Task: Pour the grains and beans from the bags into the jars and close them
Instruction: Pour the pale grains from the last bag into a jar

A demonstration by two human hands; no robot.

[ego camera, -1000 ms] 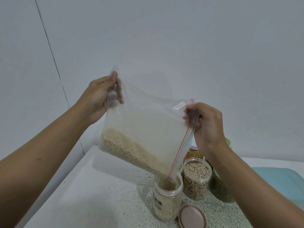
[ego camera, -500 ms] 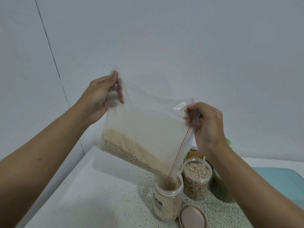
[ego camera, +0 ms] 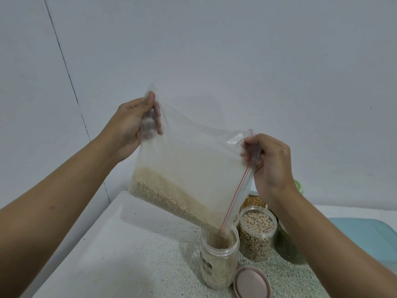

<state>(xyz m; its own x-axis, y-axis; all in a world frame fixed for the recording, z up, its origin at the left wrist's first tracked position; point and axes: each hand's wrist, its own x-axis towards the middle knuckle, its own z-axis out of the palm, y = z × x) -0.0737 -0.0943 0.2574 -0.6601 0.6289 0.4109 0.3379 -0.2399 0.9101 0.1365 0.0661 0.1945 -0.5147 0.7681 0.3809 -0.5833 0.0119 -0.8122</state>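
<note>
Nearest the viewer, a pink lid (ego camera: 251, 283) lies flat on the speckled counter (ego camera: 139, 254), just beside the base of an open clear jar (ego camera: 219, 259). The jar stands upright, uncapped, and is largely filled with pale tan grain. Above it hangs a clear zip bag (ego camera: 193, 160) with a red seal line, tilted so its lower corner dips into the jar mouth; the remaining grain (ego camera: 169, 196) lies banked along the bag's lower edge and runs toward that corner. The left hand (ego camera: 131, 123) pinches the raised upper corner of the bag between thumb and curled fingers. The right hand (ego camera: 270, 162) grips the bag's open zip edge lower down, fingers folded round the plastic. Behind the open jar stands a jar of pale round beans (ego camera: 256, 233), with a jar of dark green contents (ego camera: 289, 246) to its right, partly hidden by the right forearm, and a jar of yellow-brown grain (ego camera: 253, 201) farther back. A teal panel (ego camera: 369, 239) lies at the right edge. A plain wall (ego camera: 214, 50) closes the background.
</note>
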